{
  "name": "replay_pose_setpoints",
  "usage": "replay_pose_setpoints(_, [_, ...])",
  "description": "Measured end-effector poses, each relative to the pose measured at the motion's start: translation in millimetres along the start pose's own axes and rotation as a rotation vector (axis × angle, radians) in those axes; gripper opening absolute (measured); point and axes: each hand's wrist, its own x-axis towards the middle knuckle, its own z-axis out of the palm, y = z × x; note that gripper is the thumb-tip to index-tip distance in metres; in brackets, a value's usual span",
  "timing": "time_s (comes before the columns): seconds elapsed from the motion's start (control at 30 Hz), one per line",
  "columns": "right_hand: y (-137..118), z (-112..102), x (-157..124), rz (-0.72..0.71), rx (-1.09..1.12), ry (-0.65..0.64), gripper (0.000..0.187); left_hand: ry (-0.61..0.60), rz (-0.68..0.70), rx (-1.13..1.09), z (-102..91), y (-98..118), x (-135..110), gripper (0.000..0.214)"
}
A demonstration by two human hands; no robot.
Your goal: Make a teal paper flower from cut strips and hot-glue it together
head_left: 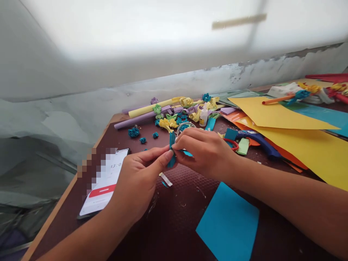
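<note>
Blue paper square [228, 224] lies nearest; beyond it, left hand [137, 175] and right hand [208, 152] both pinch one teal strip [172, 139].

A dark brown table [176, 217] stands against a pale, scuffed wall [136, 43] in soft, diffuse daylight.

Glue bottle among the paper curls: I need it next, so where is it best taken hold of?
Grip the glue bottle around its white body, below the cap, coming from above: it stands upright, and paper curls crowd its base on both sides.
</note>
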Motion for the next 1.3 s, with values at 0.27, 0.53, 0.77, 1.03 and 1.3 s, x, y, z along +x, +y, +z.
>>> replay_pose_setpoints(0.27, [-0.9, 4.8, 0.1, 0.086, 0.046, -0.038, 0.011, 0.000, -0.036, -0.039, 5.3, -1.6, -1.7, 0.034])
replay_pose_setpoints(0.53, [-0.7, 2.6, 3.6, 0.275, 0.494, 0.034, 0.014, 0.035, 0.097, 0.095, -11.6, -6.7, 11.9, 0.021])
replay_pose_setpoints(0.77, [2.8, -0.5, 2.6, 0.224, 0.441, 0.044, 0.016, -0.112, 0.029, 0.073, -17.0, -5.2, 15.7, 0.011])
replay_pose_setpoints(1.03, [3.0, 1.5, 1.4, 0.267, 0.485, 0.025, 0.016, -0.095, 0.050, 0.216, -12.1, 1.9, 10.5, 0.032])
replay_pose_setpoints(1.3, [2.8, -0.6, 1.7, 0.263, 0.560, 0.011, 0.019, -0.007, 0.203, 0.351, -12.3, 8.8, 12.2, 0.025])
